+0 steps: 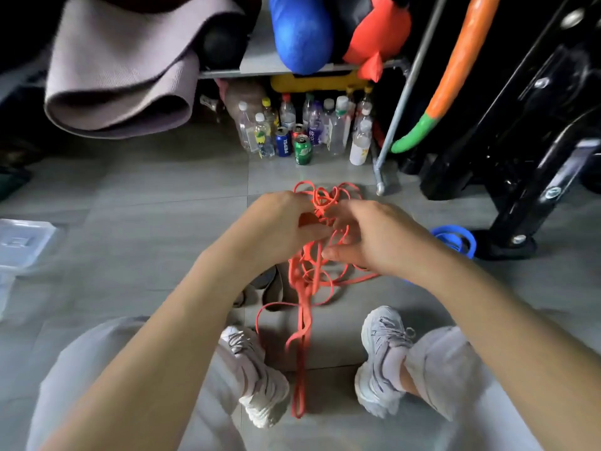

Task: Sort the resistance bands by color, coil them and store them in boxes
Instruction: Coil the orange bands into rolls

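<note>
A tangle of orange-red resistance bands [305, 288] hangs between both hands above the grey floor, its loops trailing down between my shoes. My left hand [279, 222] grips the upper part of the tangle with curled fingers. My right hand [374, 239] pinches strands on the tangle's right side, fingers bent into the loops. A coiled blue resistance band [455, 237] lies on the floor to the right, partly hidden behind my right hand. A clear plastic box [22, 242] sits at the far left edge.
Several bottles and cans [302, 131] stand under a shelf straight ahead. A rolled grey mat [120, 70] is at upper left. Black gym equipment [520, 157] and an orange-green hoop [448, 86] stand at right. A dark flat object [270, 288] lies under the tangle.
</note>
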The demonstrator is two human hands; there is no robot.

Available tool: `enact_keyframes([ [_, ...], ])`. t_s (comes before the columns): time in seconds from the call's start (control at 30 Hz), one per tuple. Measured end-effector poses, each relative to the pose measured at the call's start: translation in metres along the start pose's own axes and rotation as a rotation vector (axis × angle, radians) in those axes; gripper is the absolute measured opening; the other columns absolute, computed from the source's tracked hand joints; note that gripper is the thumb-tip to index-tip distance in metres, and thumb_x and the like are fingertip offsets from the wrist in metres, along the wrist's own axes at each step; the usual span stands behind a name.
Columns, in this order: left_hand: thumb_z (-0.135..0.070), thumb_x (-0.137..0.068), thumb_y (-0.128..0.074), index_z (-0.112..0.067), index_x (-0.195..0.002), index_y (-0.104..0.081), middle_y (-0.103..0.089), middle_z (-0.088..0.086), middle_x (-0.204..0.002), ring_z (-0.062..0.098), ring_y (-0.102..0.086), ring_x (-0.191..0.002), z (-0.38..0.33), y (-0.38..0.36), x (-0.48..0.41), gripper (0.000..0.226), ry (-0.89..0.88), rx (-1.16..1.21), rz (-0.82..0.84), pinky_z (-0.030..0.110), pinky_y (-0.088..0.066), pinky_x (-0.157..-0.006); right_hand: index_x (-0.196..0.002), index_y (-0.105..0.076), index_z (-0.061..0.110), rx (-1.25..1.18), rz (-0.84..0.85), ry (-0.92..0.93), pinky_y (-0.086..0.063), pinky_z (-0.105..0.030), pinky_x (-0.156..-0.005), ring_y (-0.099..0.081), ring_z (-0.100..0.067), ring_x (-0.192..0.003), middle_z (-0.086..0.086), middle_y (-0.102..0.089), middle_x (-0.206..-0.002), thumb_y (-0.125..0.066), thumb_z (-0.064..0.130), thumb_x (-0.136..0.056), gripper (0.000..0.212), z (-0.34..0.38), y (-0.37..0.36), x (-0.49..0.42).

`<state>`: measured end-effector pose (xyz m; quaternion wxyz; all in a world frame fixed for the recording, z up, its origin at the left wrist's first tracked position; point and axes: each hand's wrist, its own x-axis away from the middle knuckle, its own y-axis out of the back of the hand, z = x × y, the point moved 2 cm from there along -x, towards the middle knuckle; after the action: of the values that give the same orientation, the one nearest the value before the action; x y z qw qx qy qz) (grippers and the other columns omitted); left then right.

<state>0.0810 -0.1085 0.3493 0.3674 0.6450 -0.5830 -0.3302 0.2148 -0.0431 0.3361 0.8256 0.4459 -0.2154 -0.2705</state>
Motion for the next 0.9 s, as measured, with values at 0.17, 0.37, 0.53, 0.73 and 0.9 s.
enact_keyframes([
  [0.17, -0.016, -0.075, -0.077, -0.022, -0.075, -0.063, -0.062, 0.0, -0.068, 0.015, -0.054, -0.061, 0.009, 0.002, 0.007, 0.015, 0.094, 0.436, -0.019, 0.027, -0.046, -0.061, -0.099, -0.069, 0.024, 0.048, -0.044, 0.087, -0.042, -0.036, -0.085, -0.059, -0.018, -0.085, 0.006, -0.063, -0.087, -0.071, 0.046, -0.073, 0.035, 0.007, 0.009, -0.002],
  [0.37, -0.011, -0.066, -0.072, -0.016, -0.082, -0.065, -0.071, -0.005, -0.071, 0.008, -0.065, -0.065, 0.01, 0.021, 0.02, 0.018, 0.019, 0.892, -0.128, 0.02, -0.054, -0.067, -0.08, -0.072, 0.034, -0.378, 0.013, 0.069, -0.044, -0.026, -0.061, -0.061, -0.007, -0.058, 0.004, -0.07, -0.067, -0.078, 0.032, -0.072, 0.01, 0.007, 0.008, 0.004],
  [0.53, -0.008, -0.076, -0.063, -0.01, -0.085, -0.062, -0.07, -0.002, -0.068, 0.008, -0.063, -0.059, 0.001, 0.028, 0.029, 0.01, -0.018, 1.152, -0.169, 0.019, -0.052, -0.061, -0.092, -0.069, 0.032, -0.545, -0.209, 0.117, -0.051, -0.024, -0.063, -0.062, -0.006, -0.064, 0.002, -0.067, -0.076, -0.076, 0.023, -0.077, 0.019, 0.017, 0.009, 0.012],
  [0.73, -0.012, -0.079, -0.061, -0.004, -0.088, -0.06, -0.065, -0.003, -0.065, 0.006, -0.056, -0.054, -0.017, 0.048, 0.032, 0.011, -0.017, 1.263, -0.19, 0.017, -0.049, -0.055, -0.093, -0.067, 0.03, -0.672, -0.113, 0.158, -0.054, -0.037, -0.085, -0.068, -0.02, -0.091, -0.003, -0.072, -0.095, -0.065, 0.026, -0.085, 0.009, 0.026, 0.034, 0.02],
  [0.9, -0.011, -0.08, -0.063, -0.006, -0.088, -0.062, -0.067, 0.004, -0.074, 0.009, -0.057, -0.059, -0.03, 0.049, 0.031, 0.009, -0.043, 1.244, -0.142, 0.019, -0.053, -0.061, -0.089, -0.071, 0.028, -0.77, -0.064, 0.206, -0.055, -0.026, -0.083, -0.068, -0.01, -0.085, -0.001, -0.074, -0.09, -0.07, 0.03, -0.072, 0.017, 0.031, 0.033, 0.027],
])
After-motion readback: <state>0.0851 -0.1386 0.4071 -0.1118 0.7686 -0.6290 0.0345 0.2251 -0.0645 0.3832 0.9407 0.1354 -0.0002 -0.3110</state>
